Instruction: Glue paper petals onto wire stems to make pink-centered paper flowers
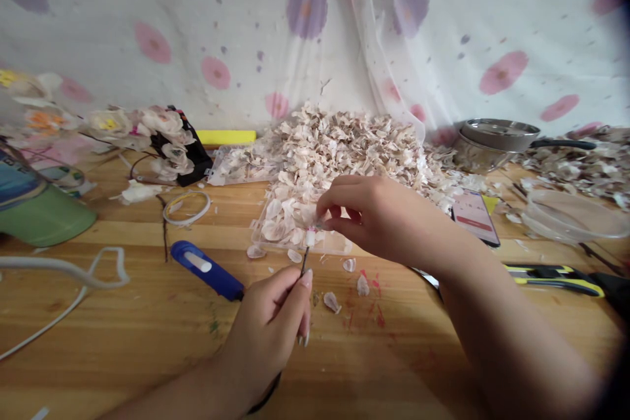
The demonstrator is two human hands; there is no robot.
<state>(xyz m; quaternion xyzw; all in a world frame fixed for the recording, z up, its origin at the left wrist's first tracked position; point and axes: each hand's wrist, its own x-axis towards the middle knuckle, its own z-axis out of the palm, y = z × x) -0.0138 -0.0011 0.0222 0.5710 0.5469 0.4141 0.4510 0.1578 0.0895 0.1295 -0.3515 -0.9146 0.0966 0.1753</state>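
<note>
At your far left, a green object (54, 213) with a blue printed panel is cut off by the edge, so you can't see its whole shape. Behind it, pale flowers (162, 125) blur together and partly cover a black box (191, 157). A white cable (63, 266) also runs out of view. Nearer the middle lies a blue-handled tool (209, 270), its front end hidden behind your left hand (270, 312).

That hand is closed around a thin dark stem (306, 258), which you hold tilted up over the table; your fingers cover its lower part. A small white piece (310, 237) sits at its tip, in front of a clear tray (339, 248) of loose petals. Your right hand (377, 213) has its fingertips drawn in beside that piece; you cannot tell whether they pinch anything. It also blocks some of the petal pile (344, 151) behind.

Your right forearm covers part of a phone (475, 216). Farther right, beyond a yellow-and-black cutter (556, 273), a dark object (610, 295) fades into the shadowed edge, too unclear to name.
</note>
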